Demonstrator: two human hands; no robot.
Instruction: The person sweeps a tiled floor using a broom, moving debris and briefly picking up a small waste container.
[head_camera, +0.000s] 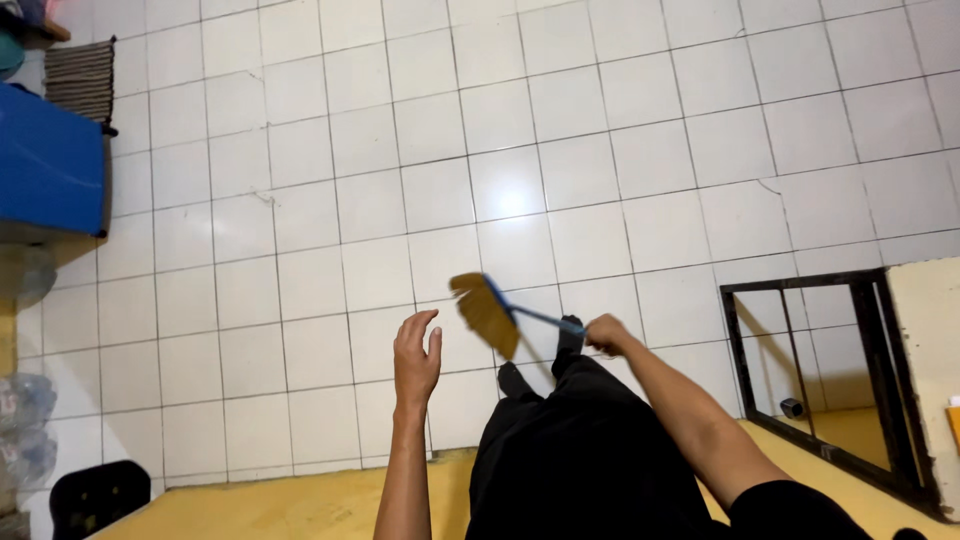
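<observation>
While the right hand (603, 330) grips the blue handle of a small brush (490, 312), bristles angled floorward | left hand (416, 355) just left of brush, fingers spread, holding nothing | black-framed mirror (830, 370) right of brush | blue box (50, 165) far left, no label legible.

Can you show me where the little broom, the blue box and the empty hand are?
hand broom (487, 312), head view, on its brown bristles
blue box (50, 165), head view, on its side
left hand (415, 360), head view, on its back
</observation>
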